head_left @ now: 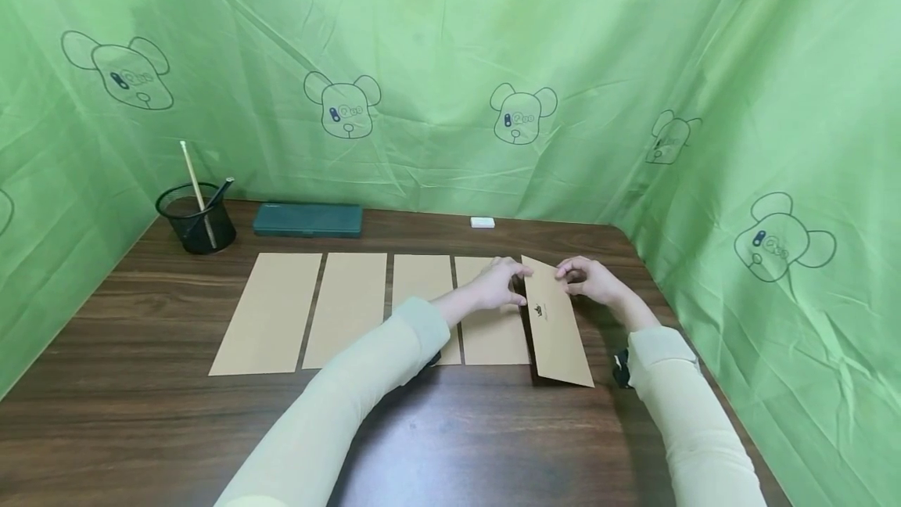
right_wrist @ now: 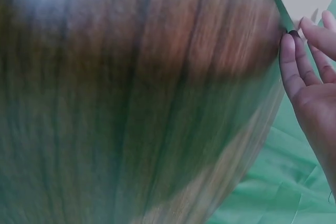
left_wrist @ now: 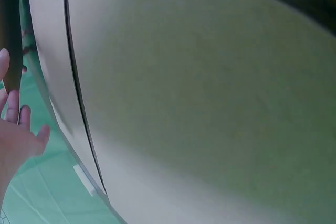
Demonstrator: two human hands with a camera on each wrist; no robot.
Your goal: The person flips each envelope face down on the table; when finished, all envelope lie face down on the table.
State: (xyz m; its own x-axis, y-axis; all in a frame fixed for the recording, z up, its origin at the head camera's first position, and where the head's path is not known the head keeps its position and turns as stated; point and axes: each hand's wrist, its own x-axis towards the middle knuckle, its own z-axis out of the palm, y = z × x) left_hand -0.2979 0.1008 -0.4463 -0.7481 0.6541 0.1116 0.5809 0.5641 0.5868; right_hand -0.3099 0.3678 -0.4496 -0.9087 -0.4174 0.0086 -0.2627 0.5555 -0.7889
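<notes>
A thin brown kraft-paper booklet [head_left: 552,319] with a small dark crown print stands tilted at the right end of a row, its left side raised off the table. My left hand [head_left: 498,285] grips its left edge near the top, fingertips and thumb at the border. On the opposite edge, my right hand [head_left: 591,280] pinches the booklet; the right wrist view shows its fingertips [right_wrist: 287,48] meeting at the rim. Flat beside it lie several plain brown booklets, among them the nearest one [head_left: 493,335] under my left wrist and the leftmost one [head_left: 271,311].
Toward the back of the wooden table [head_left: 141,421] are a black mesh pen cup [head_left: 204,229] with writing tools, a dark green case [head_left: 307,220] and a small white block [head_left: 482,222]. A green curtain [head_left: 422,37] hangs around the back and sides.
</notes>
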